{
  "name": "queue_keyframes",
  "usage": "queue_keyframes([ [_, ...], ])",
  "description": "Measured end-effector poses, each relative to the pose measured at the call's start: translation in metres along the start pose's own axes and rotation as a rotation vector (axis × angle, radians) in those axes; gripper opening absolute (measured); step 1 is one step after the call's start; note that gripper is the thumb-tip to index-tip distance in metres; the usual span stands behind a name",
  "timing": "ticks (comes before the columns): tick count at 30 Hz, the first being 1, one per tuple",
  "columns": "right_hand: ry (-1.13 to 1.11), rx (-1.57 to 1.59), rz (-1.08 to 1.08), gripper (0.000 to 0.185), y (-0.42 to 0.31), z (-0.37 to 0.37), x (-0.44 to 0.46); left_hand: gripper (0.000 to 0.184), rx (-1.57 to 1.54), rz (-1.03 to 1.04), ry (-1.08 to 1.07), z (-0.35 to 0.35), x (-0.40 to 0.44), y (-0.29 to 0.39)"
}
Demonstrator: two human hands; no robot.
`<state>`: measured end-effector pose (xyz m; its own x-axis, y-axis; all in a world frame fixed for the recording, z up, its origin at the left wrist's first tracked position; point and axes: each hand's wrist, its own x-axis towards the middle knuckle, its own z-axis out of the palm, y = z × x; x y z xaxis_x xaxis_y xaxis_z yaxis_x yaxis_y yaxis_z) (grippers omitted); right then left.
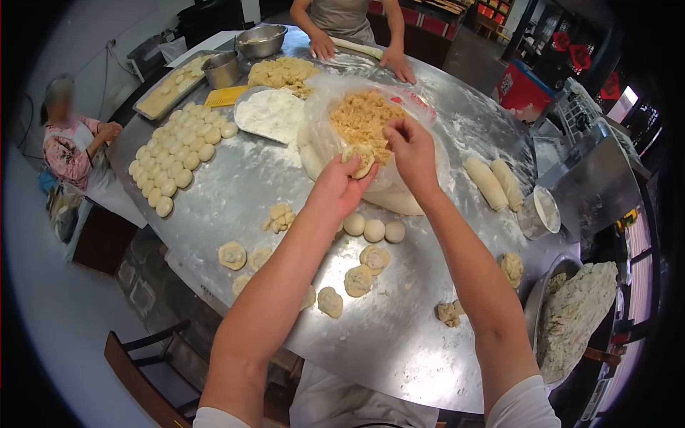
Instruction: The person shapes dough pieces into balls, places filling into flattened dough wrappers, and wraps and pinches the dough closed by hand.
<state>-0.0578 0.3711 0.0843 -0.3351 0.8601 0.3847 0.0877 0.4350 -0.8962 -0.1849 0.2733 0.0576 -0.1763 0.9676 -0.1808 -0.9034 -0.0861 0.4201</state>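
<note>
My left hand [337,187] is closed around a flattened dough round [359,158], its hollow side facing up. Close by on the right, my right hand [414,151] is pinched at the fingertips, over the edge of a heap of crumbly yellow-brown filling [362,116]. Whether the pinch holds a bit of filling cannot be made out. The heap lies in a clear plastic bag [320,107]. Just below my hands sit smooth dough balls [374,230] in a row. Nearer to me are flattened dough pieces [358,280] with pale centres.
Rows of dough balls [178,153] cover the table's left side, near a tray of flour [270,114] and a steel bowl [261,41]. Dough rolls [486,184] lie right. Across the table, a person's hands [397,64] touch a dough strip [355,47]. Another person [78,146] is left.
</note>
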Motion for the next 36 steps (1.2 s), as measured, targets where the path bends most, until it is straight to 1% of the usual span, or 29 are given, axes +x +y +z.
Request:
queue_keyframes([
  [2,0.069,-0.007,-0.027,0.011,-0.004,-0.002,0.011,0.044,0.007,-0.019,0.016,-0.005,0.001,0.001],
  [5,0.05,-0.538,-0.426,0.019,0.045,-0.009,0.026,0.045,0.013,0.0,-0.005,-0.009,-0.005,0.003],
  [8,0.058,-0.52,-0.507,0.034,0.021,-0.016,0.009,0.046,0.035,-0.036,-0.014,-0.003,-0.024,0.008],
  [11,-0.16,-0.141,-0.01,0.053,-0.042,-0.029,-0.033,0.044,0.176,-0.07,-0.014,-0.001,-0.055,0.008],
  [13,-0.327,-0.047,0.074,0.071,-0.049,-0.034,-0.073,0.043,0.133,-0.11,-0.076,-0.005,-0.077,0.0],
  [14,-0.35,-0.15,-0.009,0.075,-0.053,-0.036,-0.094,0.042,0.107,-0.134,-0.106,-0.007,-0.089,-0.006],
  [16,-0.401,-0.354,-0.162,0.085,-0.06,-0.038,-0.135,0.04,0.156,-0.184,-0.098,-0.008,-0.119,-0.02],
  [18,-0.467,-0.26,-0.015,0.08,-0.062,-0.043,-0.168,0.041,0.223,-0.257,-0.066,-0.011,-0.151,-0.034],
  [19,-0.496,-0.212,0.054,0.078,-0.063,-0.045,-0.183,0.037,0.248,-0.246,-0.062,-0.011,-0.165,-0.046],
  [22,-0.549,-0.059,0.245,0.071,-0.054,-0.049,-0.232,0.036,0.425,-0.311,0.089,-0.018,-0.201,-0.076],
  [23,-0.556,-0.132,0.172,0.067,-0.054,-0.051,-0.244,0.034,0.428,-0.332,0.142,-0.019,-0.212,-0.084],
  [26,-0.528,-0.235,-0.002,0.059,-0.041,-0.054,-0.28,0.034,0.72,-0.319,0.129,-0.034,-0.232,-0.109],
  [29,-0.557,-0.207,0.044,0.056,-0.038,-0.061,-0.311,0.035,0.961,-0.495,0.061,-0.043,-0.246,-0.112],
  [32,-0.326,0.427,0.328,0.048,-0.055,-0.057,-0.34,0.038,0.222,-0.716,0.053,-0.013,-0.27,-0.077],
  [33,-0.392,0.355,0.329,0.056,-0.055,-0.064,-0.347,0.042,0.186,-0.734,0.049,-0.015,-0.274,-0.078],
  [36,-0.544,0.314,0.348,0.072,-0.064,-0.066,-0.352,0.046,0.271,-0.717,0.044,-0.044,-0.285,-0.103],
])
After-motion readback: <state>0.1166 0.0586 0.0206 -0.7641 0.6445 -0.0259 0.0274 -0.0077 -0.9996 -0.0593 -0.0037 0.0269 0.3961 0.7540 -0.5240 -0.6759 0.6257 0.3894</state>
